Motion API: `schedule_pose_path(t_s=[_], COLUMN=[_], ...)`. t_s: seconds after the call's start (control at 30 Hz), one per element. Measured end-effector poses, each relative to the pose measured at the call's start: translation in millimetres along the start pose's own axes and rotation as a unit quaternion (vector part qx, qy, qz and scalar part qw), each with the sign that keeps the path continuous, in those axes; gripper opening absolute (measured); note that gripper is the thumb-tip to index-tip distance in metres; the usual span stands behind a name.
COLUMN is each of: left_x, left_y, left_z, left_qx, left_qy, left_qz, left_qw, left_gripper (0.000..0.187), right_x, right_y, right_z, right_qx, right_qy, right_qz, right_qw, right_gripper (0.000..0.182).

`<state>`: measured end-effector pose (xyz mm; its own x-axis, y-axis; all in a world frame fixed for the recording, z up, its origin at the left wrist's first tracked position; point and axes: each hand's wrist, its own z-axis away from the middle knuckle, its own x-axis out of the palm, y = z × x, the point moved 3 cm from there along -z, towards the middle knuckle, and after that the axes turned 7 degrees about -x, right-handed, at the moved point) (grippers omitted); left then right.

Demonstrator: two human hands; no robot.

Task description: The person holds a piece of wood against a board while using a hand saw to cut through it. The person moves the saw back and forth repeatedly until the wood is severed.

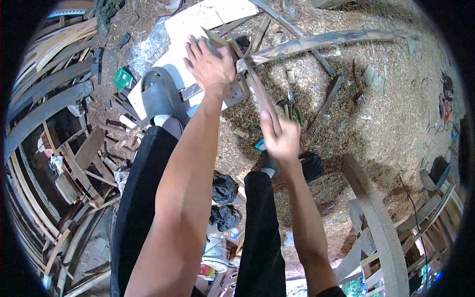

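Observation:
My left hand presses down with its fingers spread on a small wooden block, above a long narrow plank. The plank runs from beside my left shoe to the far right. My right hand, slightly blurred, is closed around the near end of a long, narrow brown tool. The tool's far end reaches across the plank, just right of my left hand. Its exact kind I cannot make out.
A white board lies under the plank's left end. Stacked wooden strips fill the left side. Sawdust covers the ground, with offcuts scattered about. A thick beam rises at lower right; a white bucket stands between my legs.

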<state>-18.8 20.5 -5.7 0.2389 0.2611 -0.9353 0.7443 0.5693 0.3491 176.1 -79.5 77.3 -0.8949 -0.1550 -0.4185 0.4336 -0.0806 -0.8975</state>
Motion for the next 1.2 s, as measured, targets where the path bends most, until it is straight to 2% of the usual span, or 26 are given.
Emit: schedule_pose_path(t_s=[0.03, 0.13, 0.17, 0.2, 0.23, 0.3, 0.4, 0.43, 0.5, 0.53, 0.6, 0.67, 0.7, 0.73, 0.77, 0.83, 0.87, 0.93, 0.97, 1.03, 1.07, 1.1, 1.2], left_x=[0.6, 2.0, 3.0, 0.1, -3.5, -4.9, -0.5, -1.1, -2.3, -3.6, -4.7, -6.4, -5.7, -6.6, -8.1, -1.1, 0.0, -0.1, 0.3, 0.9, 1.0, 0.8, -2.6], left_y=[0.3, -2.4, -3.1, 0.1, 2.8, 3.6, 0.8, 1.9, 4.1, 2.9, 5.1, 3.1, 4.3, 4.7, 5.5, 2.6, 0.3, 0.1, -0.1, 0.9, -0.3, 0.2, 1.2], left_z=[0.4, 1.1, -0.3, 1.9, 2.3, 1.1, 1.9, 2.8, 0.0, 0.9, 0.0, 3.1, 2.1, 1.2, 1.0, 1.5, 1.9, 4.4, 5.4, 0.7, 1.9, 1.3, 2.3], left_qx=[-0.003, 0.000, -0.003, -0.002, -0.006, -0.010, -0.003, 0.003, -0.001, -0.008, -0.007, -0.013, -0.008, -0.006, -0.015, -0.007, 0.001, -0.005, -0.003, 0.003, 0.004, 0.005, 0.002], left_qy=[-0.002, -0.004, -0.006, -0.007, -0.022, -0.041, -0.015, -0.003, -0.015, -0.032, -0.033, -0.037, -0.034, -0.029, -0.044, -0.020, 0.002, -0.010, -0.006, 0.003, 0.004, 0.006, -0.002], left_qz=[0.003, -0.006, -0.011, -0.008, -0.001, 0.008, -0.018, -0.016, -0.006, 0.001, 0.005, 0.011, 0.007, 0.001, 0.004, 0.003, 0.000, -0.001, -0.003, -0.004, -0.005, -0.004, -0.004], left_qw=[1.000, 1.000, 1.000, 1.000, 1.000, 0.999, 1.000, 1.000, 1.000, 0.999, 0.999, 0.999, 0.999, 1.000, 0.999, 1.000, 1.000, 1.000, 1.000, 1.000, 1.000, 1.000, 1.000], left_gripper=[0.057, 0.058, 0.059, 0.059, 0.060, 0.064, 0.060, 0.058, 0.062, 0.065, 0.065, 0.064, 0.064, 0.064, 0.065, 0.061, 0.058, 0.058, 0.058, 0.058, 0.058, 0.058, 0.059], right_x=[6.1, 3.3, -4.1, -14.3, -25.9, -44.8, -38.1, -30.0, -9.9, -2.3, -1.4, 0.0, -7.8, -19.0, -31.0, -48.3, -45.1, -42.4, -31.2, -8.7, 4.0, 8.4, 0.5], right_y=[-1.5, 2.6, 4.0, 8.2, 6.0, 18.1, 33.0, 19.4, 9.9, -1.3, -8.4, 2.8, 1.8, 16.4, 10.0, 35.2, 37.6, 33.7, 32.8, 14.4, 9.1, -0.4, 1.0], right_z=[-14.2, 2.6, 21.4, 44.4, 69.5, 113.8, 114.6, 84.1, 27.8, -0.4, -12.5, 5.3, 26.0, 53.6, 77.6, 128.2, 125.3, 109.7, 90.3, 29.8, 1.2, -15.5, 10.6], right_qx=[0.019, 0.016, 0.064, 0.102, 0.036, 0.100, 0.147, 0.054, 0.080, 0.052, 0.068, 0.045, 0.055, 0.039, 0.101, 0.100, 0.098, 0.053, 0.089, 0.042, 0.003, 0.064, 0.044], right_qy=[0.014, 0.001, -0.015, -0.051, 0.018, -0.037, -0.062, -0.005, -0.045, -0.030, -0.009, -0.037, -0.019, -0.065, -0.021, -0.028, -0.032, -0.045, -0.033, -0.029, -0.001, -0.020, -0.024], right_qz=[-0.010, -0.044, -0.012, 0.020, 0.006, -0.058, -0.053, 0.002, -0.002, 0.025, -0.005, -0.011, -0.026, 0.028, -0.018, -0.040, -0.043, -0.027, -0.022, 0.028, 0.004, 0.000, -0.012], right_qw=[1.000, 0.999, 0.998, 0.993, 0.999, 0.993, 0.986, 0.999, 0.996, 0.998, 0.998, 0.998, 0.998, 0.997, 0.995, 0.994, 0.994, 0.997, 0.995, 0.998, 1.000, 0.998, 0.999], right_gripper=[0.050, 0.050, 0.048, 0.036, 0.025, 0.018, 0.018, 0.025, 0.032, 0.036, 0.038, 0.038, 0.035, 0.031, 0.026, 0.022, 0.022, 0.019, 0.024, 0.032, 0.037, 0.037, 0.037])
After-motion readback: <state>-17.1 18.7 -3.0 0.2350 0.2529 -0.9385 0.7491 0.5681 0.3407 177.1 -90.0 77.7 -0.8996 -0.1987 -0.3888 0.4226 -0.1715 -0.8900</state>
